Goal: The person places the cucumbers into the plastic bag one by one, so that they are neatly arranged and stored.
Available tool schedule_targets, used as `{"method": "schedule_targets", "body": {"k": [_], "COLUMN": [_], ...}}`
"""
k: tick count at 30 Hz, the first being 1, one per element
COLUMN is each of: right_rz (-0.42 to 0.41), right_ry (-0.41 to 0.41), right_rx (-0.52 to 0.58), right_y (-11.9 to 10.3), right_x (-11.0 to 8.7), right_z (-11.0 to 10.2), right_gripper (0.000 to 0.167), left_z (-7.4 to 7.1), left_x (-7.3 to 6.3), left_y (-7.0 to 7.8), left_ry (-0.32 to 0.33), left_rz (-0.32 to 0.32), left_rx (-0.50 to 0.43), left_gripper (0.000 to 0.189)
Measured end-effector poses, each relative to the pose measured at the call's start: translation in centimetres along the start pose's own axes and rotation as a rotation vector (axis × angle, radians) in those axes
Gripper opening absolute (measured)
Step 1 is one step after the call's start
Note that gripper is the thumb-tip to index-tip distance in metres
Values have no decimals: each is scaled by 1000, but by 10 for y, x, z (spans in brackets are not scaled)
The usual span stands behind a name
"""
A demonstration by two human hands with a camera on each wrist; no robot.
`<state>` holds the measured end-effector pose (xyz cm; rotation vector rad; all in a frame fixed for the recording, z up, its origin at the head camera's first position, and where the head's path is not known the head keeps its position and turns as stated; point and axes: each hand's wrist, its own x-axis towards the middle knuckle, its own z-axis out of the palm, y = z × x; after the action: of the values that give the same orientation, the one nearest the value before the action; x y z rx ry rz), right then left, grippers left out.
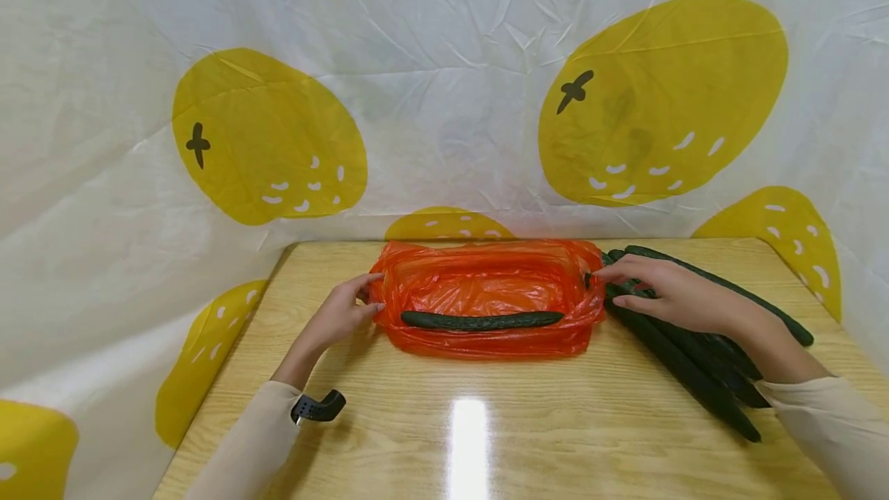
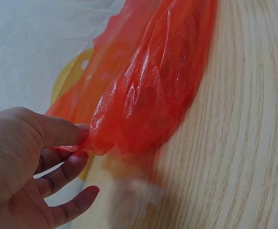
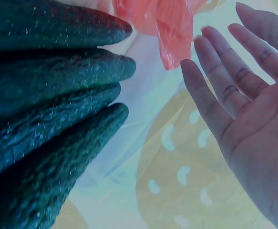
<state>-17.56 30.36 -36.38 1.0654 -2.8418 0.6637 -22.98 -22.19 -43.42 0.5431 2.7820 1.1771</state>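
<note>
A red plastic bag [image 1: 479,292] lies spread open on the table, and a single dark green cucumber [image 1: 482,321] rests along its near side. My left hand [image 1: 343,311] is at the bag's left end. In the left wrist view, that hand [image 2: 22,162] pinches the thin plastic edge [image 2: 98,145] between thumb and fingers. At the other end, my right hand [image 1: 670,295] reaches over the pile of cucumbers [image 1: 684,357] to the bag's right rim. Its fingers look straight and spread in the right wrist view, beside the red plastic [image 3: 174,38]; contact there is unclear.
Several cucumbers lie side by side on the right of the wooden table [image 1: 389,423], under the right forearm. A white sheet with yellow fruit prints [image 1: 451,130] hangs behind and along the sides. A black strap [image 1: 318,406] sits at the left wrist.
</note>
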Motion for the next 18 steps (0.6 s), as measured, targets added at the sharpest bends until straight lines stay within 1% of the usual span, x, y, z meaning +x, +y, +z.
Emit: {"method": "schedule_targets", "body": {"k": [6, 18], "right_rz": [37, 72], "right_ry": [16, 31], "right_rx": [13, -5], "right_y": [5, 21], "right_x": [-10, -30], "right_z": [-6, -7], "right_gripper": [41, 44], "left_z": [0, 1], "left_x": [0, 0], "left_y": [0, -1], "left_ry": [-3, -11], "left_rz": [3, -27], "left_rx": [-5, -14], "left_gripper": [56, 56]}}
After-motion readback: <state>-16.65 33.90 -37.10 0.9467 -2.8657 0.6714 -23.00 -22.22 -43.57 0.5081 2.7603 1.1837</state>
